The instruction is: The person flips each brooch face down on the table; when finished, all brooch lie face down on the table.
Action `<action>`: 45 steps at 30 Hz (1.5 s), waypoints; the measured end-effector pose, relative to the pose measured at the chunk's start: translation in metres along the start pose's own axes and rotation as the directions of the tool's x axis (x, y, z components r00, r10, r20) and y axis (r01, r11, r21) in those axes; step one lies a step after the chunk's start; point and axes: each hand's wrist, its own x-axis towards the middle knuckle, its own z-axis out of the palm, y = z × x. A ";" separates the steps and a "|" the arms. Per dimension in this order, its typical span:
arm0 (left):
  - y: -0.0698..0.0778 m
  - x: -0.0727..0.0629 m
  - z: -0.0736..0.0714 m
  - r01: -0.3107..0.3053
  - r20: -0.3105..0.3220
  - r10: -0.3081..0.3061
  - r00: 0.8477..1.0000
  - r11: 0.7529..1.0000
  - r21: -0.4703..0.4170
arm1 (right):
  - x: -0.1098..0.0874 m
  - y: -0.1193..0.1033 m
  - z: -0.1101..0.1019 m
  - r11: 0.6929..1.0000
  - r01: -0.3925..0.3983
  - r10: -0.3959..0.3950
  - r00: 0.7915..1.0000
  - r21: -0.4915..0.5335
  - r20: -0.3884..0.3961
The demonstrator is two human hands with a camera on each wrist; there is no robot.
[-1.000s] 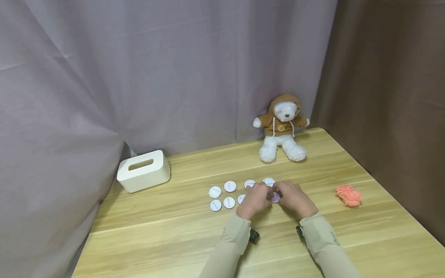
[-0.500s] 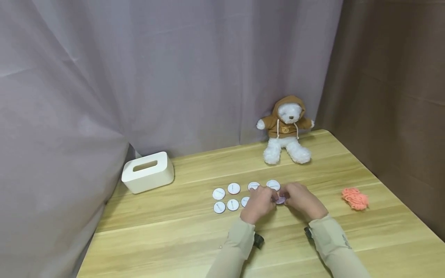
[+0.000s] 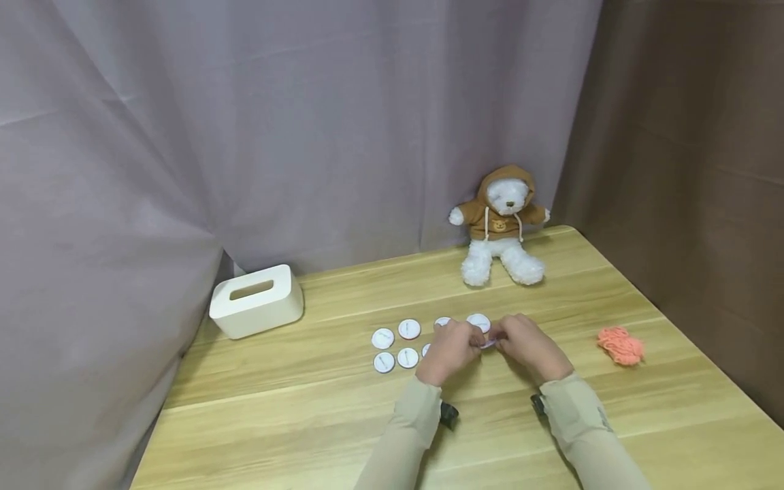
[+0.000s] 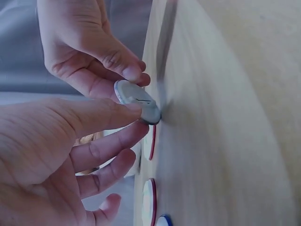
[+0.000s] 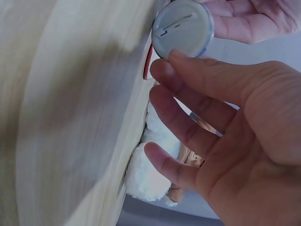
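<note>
A round pin badge point(image 5: 181, 30) is held tilted between both hands, its pin-backed side showing in the wrist views. My left hand point(image 3: 452, 350) pinches one edge with thumb and finger. The opposite edge sits between the thumb and index finger of my right hand point(image 3: 528, 347), whose other fingers are spread and loosely bent. Only a thin purple sliver of this badge point(image 3: 488, 344) shows in the head view. Several more badges lie pin side up in two rows, among them a far-row badge point(image 3: 478, 322) just beyond the hands; my left hand partly covers others.
A white tissue box point(image 3: 257, 303) stands at the table's back left. A plush bear point(image 3: 503, 224) in a brown hoodie sits at the back against the curtain point(image 3: 331, 136). Coral yarn point(image 3: 621, 346) lies to the right on the wooden table point(image 3: 275, 422).
The held badge showed its purple face in the earlier head frames; now it is tipped up and only a sliver shows. Both hands stay close together around it. The view shifts slightly.
</note>
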 end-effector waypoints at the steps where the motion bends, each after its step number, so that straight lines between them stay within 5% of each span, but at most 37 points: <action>1: -0.001 0.000 -0.002 0.004 -0.003 -0.004 1.000 1.000 -0.006 | 0.001 0.000 0.000 1.000 0.002 -0.002 1.000 0.006 -0.003; 27: -0.023 -0.001 -0.027 0.055 0.038 -0.052 0.998 0.995 -0.084 | 0.021 -0.018 0.011 0.997 0.043 -0.045 0.999 0.064 0.023; 45: -0.028 -0.009 -0.017 0.082 0.061 -0.078 0.995 0.995 -0.063 | 0.023 -0.026 0.027 0.998 -0.027 0.026 0.999 0.060 0.025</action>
